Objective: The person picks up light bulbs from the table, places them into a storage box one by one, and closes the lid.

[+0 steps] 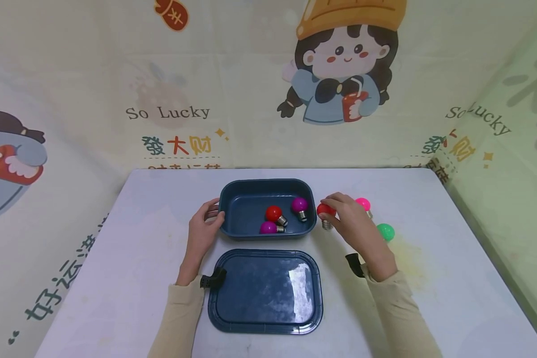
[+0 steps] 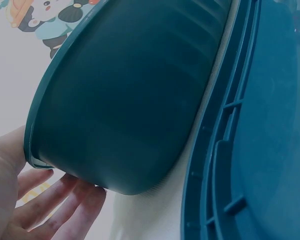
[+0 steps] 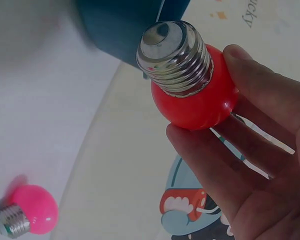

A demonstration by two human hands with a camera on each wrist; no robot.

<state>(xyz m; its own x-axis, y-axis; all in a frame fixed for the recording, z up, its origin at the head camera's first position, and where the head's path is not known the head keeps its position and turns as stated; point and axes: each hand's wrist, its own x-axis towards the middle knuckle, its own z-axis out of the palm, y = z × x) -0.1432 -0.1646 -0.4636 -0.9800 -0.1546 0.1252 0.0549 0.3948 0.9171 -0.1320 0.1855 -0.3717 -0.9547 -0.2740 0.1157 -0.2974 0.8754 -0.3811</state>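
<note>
My right hand [image 1: 355, 223] pinches a red light bulb [image 3: 195, 100] between thumb and fingers, its silver screw base pointing down in the head view. It is just beside the right wall of a dark blue plastic box [image 1: 246, 235]. At the box's left end, my left hand [image 1: 203, 228] holds the rim, thumb at the edge and fingers along the outer wall [image 2: 125, 100]. Inside the box lie another red bulb [image 1: 273, 214] and two purple bulbs, one at the right [image 1: 300, 204] and one near the front wall [image 1: 268, 227].
A dark blue lid [image 1: 264, 293] lies flat in front of the box, close to the left wrist. Right of the box, a pink bulb [image 1: 363, 203] and a green bulb [image 1: 386, 231] rest on the white table [image 1: 434, 298], partly behind the right hand. A printed cloth [image 1: 246, 99] hangs behind the table.
</note>
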